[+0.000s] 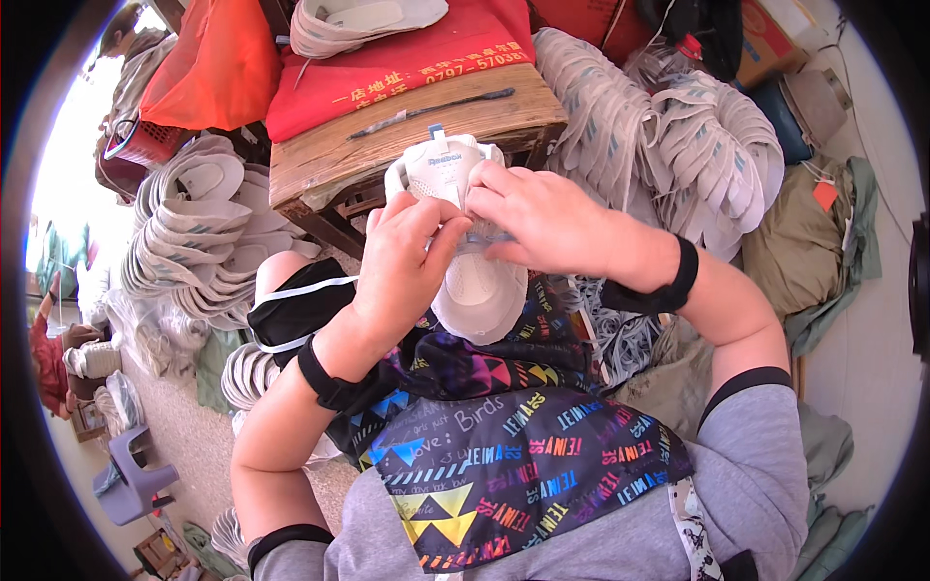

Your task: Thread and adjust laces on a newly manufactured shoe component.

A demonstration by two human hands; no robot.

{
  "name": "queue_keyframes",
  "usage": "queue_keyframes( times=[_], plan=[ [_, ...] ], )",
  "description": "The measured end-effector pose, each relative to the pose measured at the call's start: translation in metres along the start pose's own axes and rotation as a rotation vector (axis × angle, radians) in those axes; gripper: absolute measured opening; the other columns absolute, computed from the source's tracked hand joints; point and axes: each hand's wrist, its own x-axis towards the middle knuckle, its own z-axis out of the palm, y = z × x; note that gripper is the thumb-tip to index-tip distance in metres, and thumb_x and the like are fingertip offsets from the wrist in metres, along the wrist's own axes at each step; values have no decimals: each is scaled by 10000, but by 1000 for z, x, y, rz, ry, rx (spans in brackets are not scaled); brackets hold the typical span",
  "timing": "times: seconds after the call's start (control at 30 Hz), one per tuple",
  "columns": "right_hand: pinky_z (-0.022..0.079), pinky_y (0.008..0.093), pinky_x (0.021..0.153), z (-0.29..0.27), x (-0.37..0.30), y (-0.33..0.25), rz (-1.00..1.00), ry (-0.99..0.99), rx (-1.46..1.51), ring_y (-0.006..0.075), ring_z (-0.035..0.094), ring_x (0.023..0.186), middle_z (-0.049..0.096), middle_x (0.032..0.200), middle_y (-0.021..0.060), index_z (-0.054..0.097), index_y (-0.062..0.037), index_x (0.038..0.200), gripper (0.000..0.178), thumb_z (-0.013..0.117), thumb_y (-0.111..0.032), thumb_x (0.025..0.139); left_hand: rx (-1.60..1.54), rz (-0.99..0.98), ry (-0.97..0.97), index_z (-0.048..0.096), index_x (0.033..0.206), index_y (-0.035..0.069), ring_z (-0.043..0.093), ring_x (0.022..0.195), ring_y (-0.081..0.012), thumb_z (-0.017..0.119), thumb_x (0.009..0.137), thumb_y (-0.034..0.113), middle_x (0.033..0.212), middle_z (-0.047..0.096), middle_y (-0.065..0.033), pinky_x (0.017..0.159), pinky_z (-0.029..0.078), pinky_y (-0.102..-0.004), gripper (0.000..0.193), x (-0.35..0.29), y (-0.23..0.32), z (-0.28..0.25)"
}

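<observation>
A white shoe upper [477,305] rests over my lap, its rounded toe toward me and its tongue with a small blue tab pointing away. My left hand [407,257] pinches the upper near its middle from the left, thumb and forefinger pressed together. From the right, my right hand [542,218] grips the same part with bent fingers. The two hands' fingertips nearly meet over the opening. Whether a lace or other small piece is between them, I cannot make out. Just beyond the tongue, a thin dark tool [436,112] lies on a wooden bench [320,160].
Stacked white shoe uppers [189,228] stand at the left, and more stacks [717,145] at the far right. A red cloth [387,68] covers the bench's far part, with another upper [363,21] on it. A purple stool [136,474] stands at the lower left.
</observation>
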Motion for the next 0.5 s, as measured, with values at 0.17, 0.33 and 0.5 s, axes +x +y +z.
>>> queue_keyframes(
  times=[0.17, 0.33, 0.5],
  plan=[
    [520, 434, 713, -16, 13, 12, 41, -265, 43, 313, 640, 878, 554, 1032, 82, 554, -79, 1015, 406, 790, -172, 698, 70, 119, -49, 659, 904, 117, 574, 856, -214, 647, 880, 161, 823, 650, -12, 827, 375, -374, 52, 1, -1, 6],
    [517, 430, 767, -10, 7, 22, 12, -230, 90, 307, 607, 990, 519, 1055, 95, 563, -76, 967, 360, 789, -156, 699, 103, 87, -99, 665, 945, 121, 568, 914, -210, 629, 895, 161, 901, 672, 1, 859, 359, -380, 73, 4, 0, 10],
    [494, 383, 797, -14, 5, 38, 51, -315, 379, 268, 565, 967, 477, 1031, 84, 566, -54, 939, 356, 790, -115, 670, 67, 92, -106, 670, 989, 144, 558, 921, -221, 615, 905, 207, 823, 649, 1, 835, 362, -416, 119, 3, -6, 13]
  ],
)
